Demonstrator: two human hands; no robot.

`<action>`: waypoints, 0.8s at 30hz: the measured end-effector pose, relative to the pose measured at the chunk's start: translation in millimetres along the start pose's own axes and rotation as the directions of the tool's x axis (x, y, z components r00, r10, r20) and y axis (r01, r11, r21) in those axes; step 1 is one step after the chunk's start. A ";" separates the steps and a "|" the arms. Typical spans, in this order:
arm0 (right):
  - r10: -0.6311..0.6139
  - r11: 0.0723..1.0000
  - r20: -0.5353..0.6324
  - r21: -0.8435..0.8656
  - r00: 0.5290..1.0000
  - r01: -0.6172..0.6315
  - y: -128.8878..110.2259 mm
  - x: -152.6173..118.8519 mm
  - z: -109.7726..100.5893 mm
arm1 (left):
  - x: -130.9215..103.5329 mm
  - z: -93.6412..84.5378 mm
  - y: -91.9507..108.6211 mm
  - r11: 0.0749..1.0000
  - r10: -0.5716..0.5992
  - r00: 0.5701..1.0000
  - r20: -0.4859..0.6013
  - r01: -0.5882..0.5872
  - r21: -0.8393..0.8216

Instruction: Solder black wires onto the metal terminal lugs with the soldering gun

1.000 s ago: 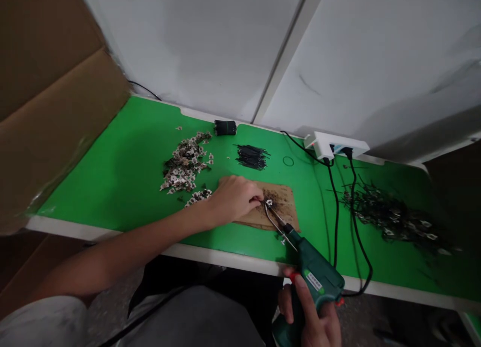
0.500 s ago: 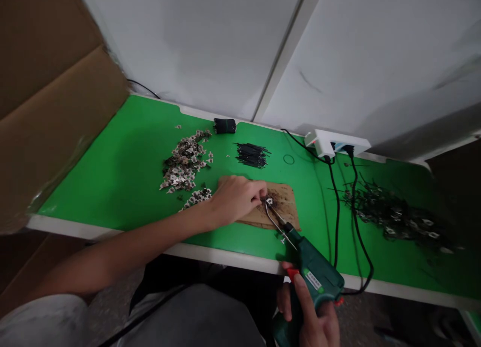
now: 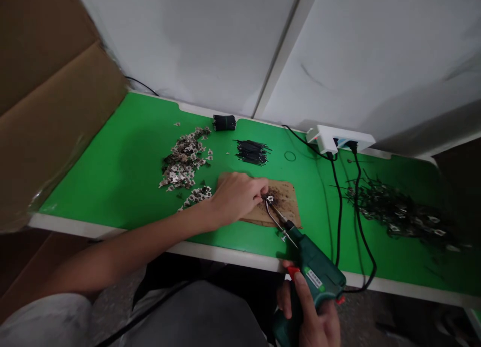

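Note:
In my right hand (image 3: 313, 314) is a green soldering gun (image 3: 317, 267), gripped by its handle, with a finger at the red trigger. Its metal tip and a thin bent feed tube reach up-left to a small metal terminal (image 3: 269, 199). That terminal lies on a scorched brown board (image 3: 283, 214). My left hand (image 3: 240, 196) rests over the board, its thumb and fingers pinched beside the terminal. What the pinch holds is too small to make out. Left of this hand lie heaps of similar small metal terminals (image 3: 180, 171).
Behind the board lie cut black wires (image 3: 251, 153) and a banded wire bundle (image 3: 224, 123). A white power strip (image 3: 341, 137) stands by the wall, its cords running down the right side. Wired terminals (image 3: 398, 206) pile up at right. A cardboard box (image 3: 60, 121) borders the left.
Both hands and the soldering gun hold nearly the same pose, the tip still at the terminal. The view has shifted very slightly.

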State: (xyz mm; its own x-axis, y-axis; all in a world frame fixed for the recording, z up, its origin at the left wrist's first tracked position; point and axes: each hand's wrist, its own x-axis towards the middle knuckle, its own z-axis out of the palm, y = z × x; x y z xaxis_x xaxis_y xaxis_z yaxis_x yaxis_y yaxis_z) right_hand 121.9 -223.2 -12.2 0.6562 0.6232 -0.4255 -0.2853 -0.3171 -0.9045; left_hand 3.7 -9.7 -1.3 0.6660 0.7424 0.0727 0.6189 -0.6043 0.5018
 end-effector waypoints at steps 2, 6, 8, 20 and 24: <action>0.003 1.000 0.000 0.000 1.000 -0.003 0.3 -0.2 0.3 | 1.0 -1.8 1.8 1.000 -0.019 0.999 0.027 0.019 0.013; -0.002 1.000 -0.028 -0.012 1.000 0.002 1.7 -0.8 0.3 | 2.5 -3.5 3.4 1.000 -0.005 1.000 0.029 0.004 0.026; -0.002 1.000 -0.037 -0.030 0.999 0.001 2.2 -1.0 -0.1 | 2.5 -3.2 3.2 0.999 0.004 1.000 0.023 -0.005 0.033; -0.042 0.995 -0.033 -0.091 0.999 0.038 4.5 -0.2 0.2 | 6.0 -2.3 4.7 0.997 -0.060 0.996 0.061 0.057 0.043; -0.089 0.988 -0.055 -0.135 0.995 0.081 4.5 -3.5 4.2 | 6.6 -3.5 5.6 0.996 -0.067 0.995 0.070 0.063 0.056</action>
State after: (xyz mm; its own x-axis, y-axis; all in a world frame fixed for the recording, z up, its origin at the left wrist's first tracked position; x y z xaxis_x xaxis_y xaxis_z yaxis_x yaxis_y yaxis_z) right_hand 115.3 -223.8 -14.9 0.7164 0.6086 -0.3412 -0.1344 -0.3595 -0.9234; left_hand 10.1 -7.1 5.1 0.6507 0.7591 -0.0210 0.6819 -0.5719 0.4561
